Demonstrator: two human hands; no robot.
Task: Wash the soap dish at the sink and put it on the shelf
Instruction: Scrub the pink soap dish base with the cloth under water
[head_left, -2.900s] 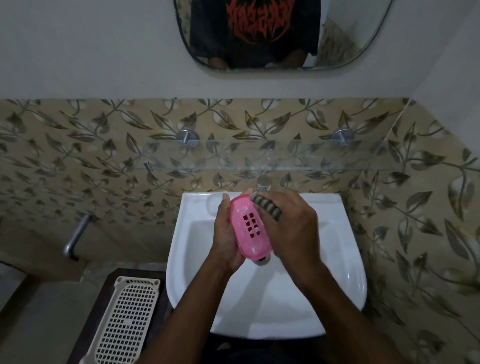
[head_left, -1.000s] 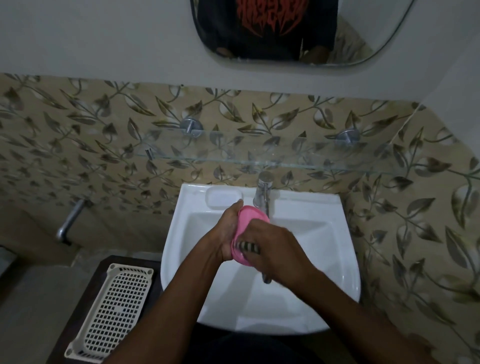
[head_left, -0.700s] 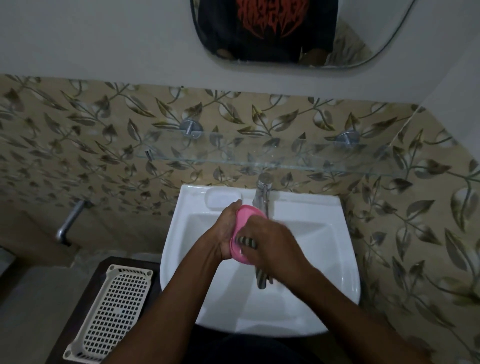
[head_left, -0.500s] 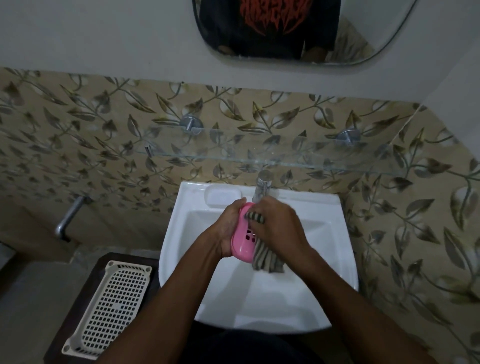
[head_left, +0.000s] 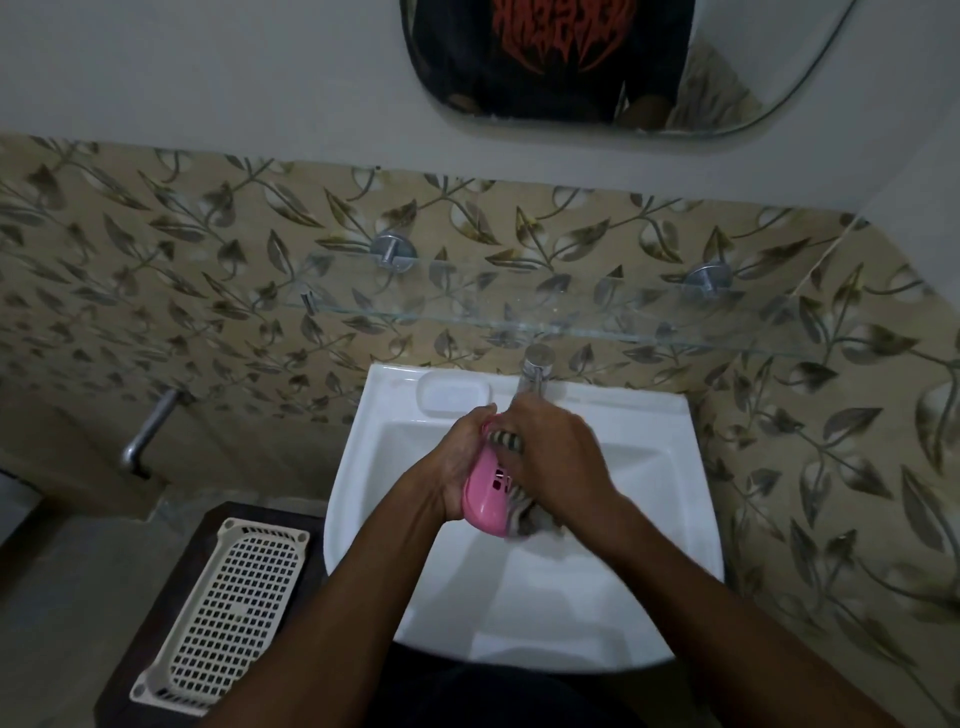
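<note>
Over the white sink (head_left: 670, 519), my left hand (head_left: 457, 467) grips a pink soap dish (head_left: 485, 499) held on edge, its slotted face turned right. My right hand (head_left: 556, 462) presses a grey striped cloth (head_left: 519, 512) against that face; the cloth's loose end hangs below the dish. The chrome tap (head_left: 535, 371) stands just behind my hands. A glass shelf (head_left: 519, 317) on two metal brackets runs along the tiled wall above the sink, with nothing on it.
A cream perforated plastic tray (head_left: 228, 613) lies on a dark stool (head_left: 156, 623) left of the sink. A metal pipe (head_left: 148, 436) juts from the left wall. A mirror (head_left: 727, 78) hangs above. The tiled right wall (head_left: 857, 467) is close to the sink.
My right hand has rubbed the cloth up and down the dish's face. The dish has stayed in my left hand over the basin. The camera has shifted slightly.
</note>
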